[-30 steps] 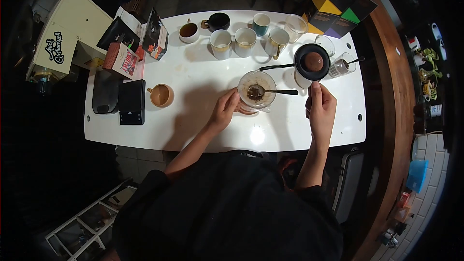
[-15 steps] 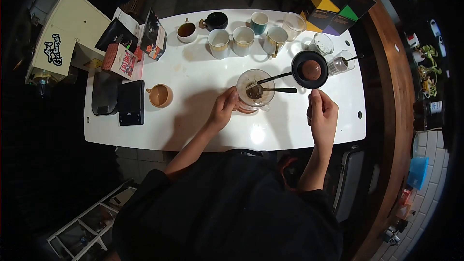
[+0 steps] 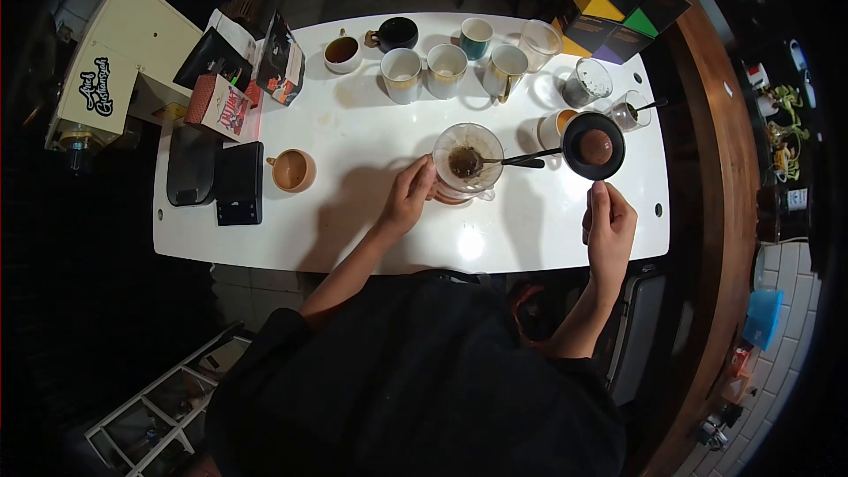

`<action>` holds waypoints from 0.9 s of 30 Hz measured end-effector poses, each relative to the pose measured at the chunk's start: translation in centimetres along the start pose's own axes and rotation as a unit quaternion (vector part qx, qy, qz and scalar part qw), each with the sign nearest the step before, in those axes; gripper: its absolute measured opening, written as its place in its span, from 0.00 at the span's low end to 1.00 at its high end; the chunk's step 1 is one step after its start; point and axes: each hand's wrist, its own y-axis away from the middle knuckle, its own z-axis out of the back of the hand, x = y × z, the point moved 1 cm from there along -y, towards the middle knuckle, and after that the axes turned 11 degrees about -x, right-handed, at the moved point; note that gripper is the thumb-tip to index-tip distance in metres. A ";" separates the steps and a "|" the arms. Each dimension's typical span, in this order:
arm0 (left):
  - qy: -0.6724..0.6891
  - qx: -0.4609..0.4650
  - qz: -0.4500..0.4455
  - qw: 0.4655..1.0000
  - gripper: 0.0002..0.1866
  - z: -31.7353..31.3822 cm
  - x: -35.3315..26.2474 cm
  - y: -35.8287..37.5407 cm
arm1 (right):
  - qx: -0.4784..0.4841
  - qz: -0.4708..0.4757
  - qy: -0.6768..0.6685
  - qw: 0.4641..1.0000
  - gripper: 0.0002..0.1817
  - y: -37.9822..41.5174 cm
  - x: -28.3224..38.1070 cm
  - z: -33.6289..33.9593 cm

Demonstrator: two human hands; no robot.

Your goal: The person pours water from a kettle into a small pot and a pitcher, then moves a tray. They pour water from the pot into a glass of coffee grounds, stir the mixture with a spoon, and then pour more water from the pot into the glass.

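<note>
My right hand (image 3: pixel 611 223) is closed around the handle of a black gooseneck kettle (image 3: pixel 579 163) with a brown round lid knob. Its thin spout reaches left, with the tip at the rim of a clear coffee dripper (image 3: pixel 450 140). Dark wet coffee grounds (image 3: pixel 465 161) lie inside the dripper. A dark-handled spoon (image 3: pixel 530 163) rests in it and sticks out to the right, partly behind the spout. Under the dripper is a glass server (image 3: pixel 481 197), mostly hidden. My left hand (image 3: pixel 412 196) grips the left side of the dripper and server; which part exactly is hidden.
Several mugs and cups (image 3: pixel 446 71) stand along the back of the white table (image 3: pixel 353 141). An orange-brown cup (image 3: pixel 292 171) and a black scale (image 3: pixel 239 184) are at left. Behind the kettle are a cup (image 3: pixel 552 128) and glasses (image 3: pixel 588 84). Coffee bags (image 3: pixel 281 62) stand back left.
The kettle in my right hand has moved right and slightly toward me. Its spout tip has drawn back from over the dripper to the rim. My left hand stays in place.
</note>
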 end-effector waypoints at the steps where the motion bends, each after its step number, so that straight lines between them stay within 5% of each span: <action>1: 0.000 0.000 0.001 1.000 0.14 -0.1 -0.1 0.0 | -0.007 0.014 -0.004 1.000 0.23 0.0 -0.3 0.0; 27: 0.017 0.010 -0.002 1.000 0.15 0.0 -0.1 0.0 | -0.005 -0.009 0.020 1.000 0.23 -0.1 0.2 1.0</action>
